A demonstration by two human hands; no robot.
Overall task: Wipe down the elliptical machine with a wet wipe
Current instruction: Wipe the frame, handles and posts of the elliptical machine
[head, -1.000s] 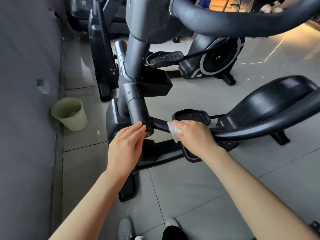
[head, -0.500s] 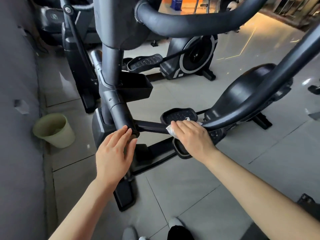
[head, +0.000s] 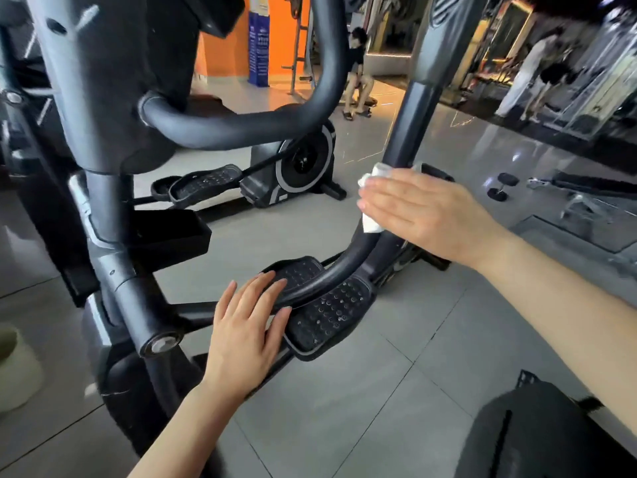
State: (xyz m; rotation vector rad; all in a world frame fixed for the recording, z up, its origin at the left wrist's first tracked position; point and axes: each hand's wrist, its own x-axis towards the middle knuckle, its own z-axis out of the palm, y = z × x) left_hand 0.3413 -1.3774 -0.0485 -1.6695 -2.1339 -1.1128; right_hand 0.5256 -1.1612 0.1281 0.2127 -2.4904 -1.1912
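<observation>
Wet wipe (head: 370,201) seemingly under right fingers (head: 382,198)

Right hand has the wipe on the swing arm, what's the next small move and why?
Probably slide the right hand further up the swing arm: its flat fingers press the wet wipe against the bar just above the bend, and the upper length above looks unwiped. The left hand rests by the pedal.

The right hand (head: 424,215) presses a wet wipe (head: 372,201) against the swing arm (head: 400,139), above and right of the left hand (head: 244,326), which lies beside the pedal (head: 331,315), with a second elliptical (head: 296,167) behind.
</observation>
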